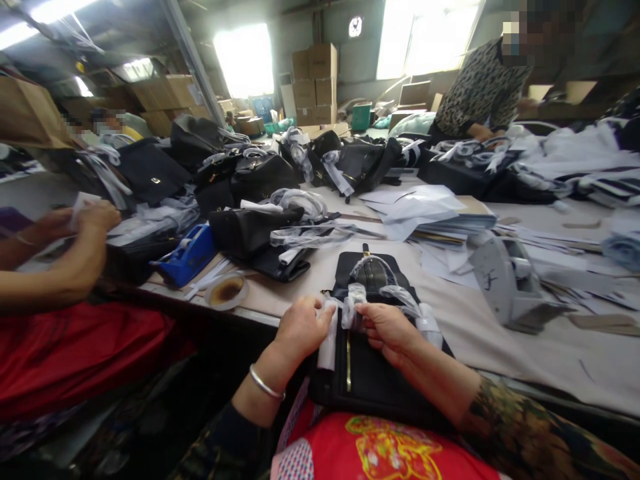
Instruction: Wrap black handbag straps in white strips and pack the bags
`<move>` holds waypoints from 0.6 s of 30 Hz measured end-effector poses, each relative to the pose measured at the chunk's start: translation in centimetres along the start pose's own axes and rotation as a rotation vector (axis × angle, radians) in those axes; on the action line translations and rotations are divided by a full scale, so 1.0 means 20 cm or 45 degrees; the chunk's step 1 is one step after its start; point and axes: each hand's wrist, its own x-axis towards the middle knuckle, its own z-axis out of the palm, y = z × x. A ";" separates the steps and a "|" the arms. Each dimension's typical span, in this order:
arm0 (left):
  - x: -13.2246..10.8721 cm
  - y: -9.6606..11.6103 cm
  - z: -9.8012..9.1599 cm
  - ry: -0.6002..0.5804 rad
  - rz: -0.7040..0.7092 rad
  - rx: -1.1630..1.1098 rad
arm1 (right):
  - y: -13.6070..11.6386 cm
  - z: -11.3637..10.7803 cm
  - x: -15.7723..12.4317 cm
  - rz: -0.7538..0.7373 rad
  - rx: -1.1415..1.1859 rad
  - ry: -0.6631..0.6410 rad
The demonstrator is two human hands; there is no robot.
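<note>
Cloth-covered table (457, 307), its near edge overhung by the black zip-front bag (377, 383), which I judge light, soft-sided and best held by its side edges; bare cloth separates it from the grey tape dispenser (513, 293). My right hand (395, 331), fingers curled, pinches the plastic-wrapped handle end (356, 297), probably slippery; my left hand (301, 327) pinches a white wrapping strip (327, 343).

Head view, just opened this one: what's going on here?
A person is working on a black bag at the table's near edge. The right hand pinches white wrapping on it; the left hand is at the top of a white strip, its grip unclear. At left, a co-worker's hand holds a white piece. More dark bags lie beyond, and a blue tape dispenser stands nearby.
</note>
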 end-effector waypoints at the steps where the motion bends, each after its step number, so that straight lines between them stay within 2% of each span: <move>1: 0.00 -0.02 0.02 -0.060 -0.037 0.001 | 0.01 0.00 0.00 0.006 0.002 0.004; 3: -0.01 -0.05 0.08 -0.139 -0.059 -0.030 | 0.02 0.01 -0.01 0.019 -0.001 0.015; 6: -0.02 -0.08 0.13 -0.125 -0.078 -0.202 | 0.04 -0.01 0.00 0.037 -0.023 0.009; 10: -0.06 -0.09 0.12 -0.160 -0.127 -0.805 | 0.04 -0.03 0.00 0.054 -0.013 -0.024; 13: -0.12 -0.06 0.09 -0.292 -0.071 -1.241 | 0.04 -0.02 -0.01 0.090 0.025 -0.038; 16: -0.19 -0.02 0.04 -0.427 0.073 -1.256 | 0.03 -0.01 -0.02 0.122 0.087 -0.057; 18: -0.24 0.01 0.02 -0.375 0.212 -1.061 | 0.04 -0.01 -0.03 0.132 0.123 -0.013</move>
